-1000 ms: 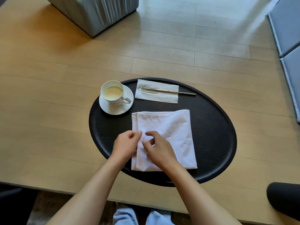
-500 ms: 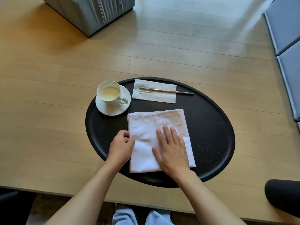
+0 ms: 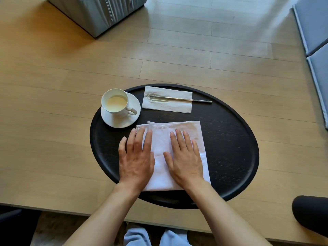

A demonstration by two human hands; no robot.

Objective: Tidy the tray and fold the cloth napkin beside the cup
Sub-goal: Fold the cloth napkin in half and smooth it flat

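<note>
left hand (image 3: 135, 161): flat, fingers spread, palm down on left edge of cloth napkin (image 3: 161, 150), partly over tray (image 3: 236, 157)
right hand (image 3: 185, 158): flat, palm down on napkin's right half
napkin: folded rectangle, mid-tray, just beside saucer (image 3: 115, 121)
cup (image 3: 115, 102): on saucer, tray's far-left
utensil (image 3: 184, 99): on paper napkin (image 3: 166, 105), far side
tray: on counter (image 3: 53, 139)
</note>
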